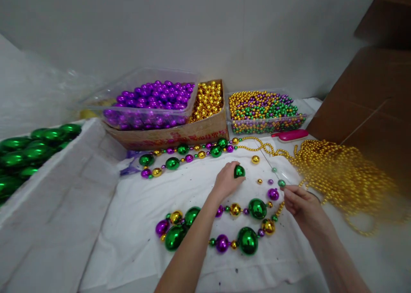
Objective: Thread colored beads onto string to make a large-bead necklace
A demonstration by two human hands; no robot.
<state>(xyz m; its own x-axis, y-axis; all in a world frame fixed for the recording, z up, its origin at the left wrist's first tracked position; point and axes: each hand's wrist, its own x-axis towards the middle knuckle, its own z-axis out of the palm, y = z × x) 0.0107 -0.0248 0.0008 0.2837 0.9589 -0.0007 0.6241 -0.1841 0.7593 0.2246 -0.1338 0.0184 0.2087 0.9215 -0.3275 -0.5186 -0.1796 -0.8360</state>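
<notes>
My left hand (227,180) is closed around a shiny green ball (239,171) above the white cloth (135,216). My right hand (300,203) pinches a thin wire-like strand (266,158) that slants up and to the left. A small green bead (281,183) sits at the right fingertips, and another small green bead (274,169) lies by the strand further up. Loose between the hands are a gold ball (255,159), a small gold bead (260,181), a small purple bead (270,181) and a purple ball (273,194). Below, my left forearm partly hides a beaded necklace (247,240).
A second necklace (172,163) lies behind. At the back stand a clear bin of purple balls (144,117), a cardboard box of gold balls (167,138) and a tub of small beads (266,126). Gold bead chains (340,173) and a pink-handled tool (293,135) lie right; a foam box (64,216) stands left.
</notes>
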